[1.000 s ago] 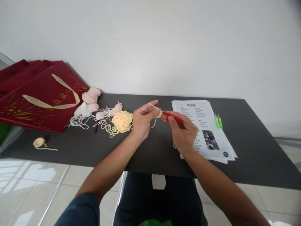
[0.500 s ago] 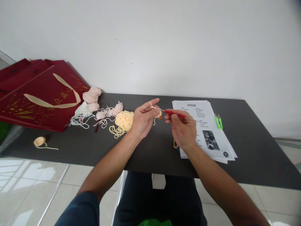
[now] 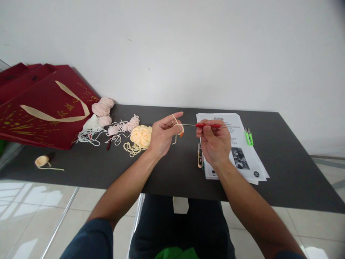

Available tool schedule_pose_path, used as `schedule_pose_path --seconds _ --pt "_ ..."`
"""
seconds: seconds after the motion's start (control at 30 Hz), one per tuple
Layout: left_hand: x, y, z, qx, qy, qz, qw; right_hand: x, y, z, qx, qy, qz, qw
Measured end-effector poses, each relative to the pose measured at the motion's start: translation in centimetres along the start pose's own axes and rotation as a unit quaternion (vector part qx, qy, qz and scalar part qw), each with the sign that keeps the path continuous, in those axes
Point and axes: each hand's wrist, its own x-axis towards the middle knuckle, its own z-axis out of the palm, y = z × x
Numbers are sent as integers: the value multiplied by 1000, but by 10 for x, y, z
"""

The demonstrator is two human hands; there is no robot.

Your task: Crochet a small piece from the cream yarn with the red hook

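My left hand (image 3: pixel 165 135) pinches a small cream crochet piece (image 3: pixel 178 126), mostly hidden by the thumb. Pale yarn loops over its raised index finger, and a short tail hangs below. A small orange marker (image 3: pixel 181 134) shows at the edge of the piece. In my right hand (image 3: pixel 215 142) is a crochet hook (image 3: pixel 212 126) with a red handle, lying level. A thin line runs from the handle to the piece; whether it is all shaft or partly yarn I cannot tell. Beside the left wrist rests a pale yellow yarn ball (image 3: pixel 141 136).
Printed sheets (image 3: pixel 237 144) lie under and beyond my right hand, with green thread snips (image 3: pixel 249 137) on their right edge. Pink yarn (image 3: pixel 102 107), white yarn (image 3: pixel 91 124) and dark red paper bags (image 3: pixel 45 108) occupy the left. A small cream crochet cup (image 3: pixel 42 160) sits near the front-left edge.
My right hand has moved a little to the right, drawing the hook's handle away from the left hand. The hook has turned from slanted to nearly level. The view has shifted slightly.
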Motion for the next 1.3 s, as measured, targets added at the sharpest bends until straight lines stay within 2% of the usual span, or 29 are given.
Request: schedule_pose_path --seconds 0.33,0.6,0.77,0.9,1.1,1.3 --pt "2 3 -3 14 -7 14 1000 -4 0 -3 -38 -12 -70 997" --pt "3 8 -4 15 -12 -11 1000 -3 -1 -3 -50 -12 -52 997" --pt "4 8 -8 -19 -37 -47 998 -1 -4 -4 -25 -13 -9 1000" --pt "6 8 -10 -33 -70 -57 995 1 -3 -6 38 -15 68 997" --pt "5 4 -9 46 -41 -35 997 0 8 -3 87 10 150 985" --pt "0 -2 -5 105 -28 -28 994 -6 16 1 64 29 148 987"
